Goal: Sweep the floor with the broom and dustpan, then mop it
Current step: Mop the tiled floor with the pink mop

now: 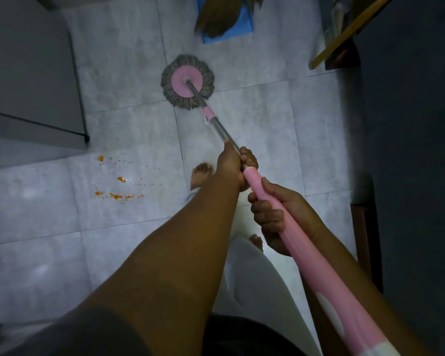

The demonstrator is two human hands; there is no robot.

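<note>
Logged right hand (275, 217) curled round the pink mop handle (301, 253), left hand (231, 165) further down gripping it where pink meets metal shaft, mop head (187, 82) flat on the grey tiled floor (254, 124), orange spill (116, 187) off left, broom (221, 19) over blue dustpan (242, 32) beyond.

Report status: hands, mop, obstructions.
Hands: left hand and right hand both grip the mop handle. Ahead, mop head down on the floor. To the left, orange spill untouched; broom over dustpan beyond.
</note>
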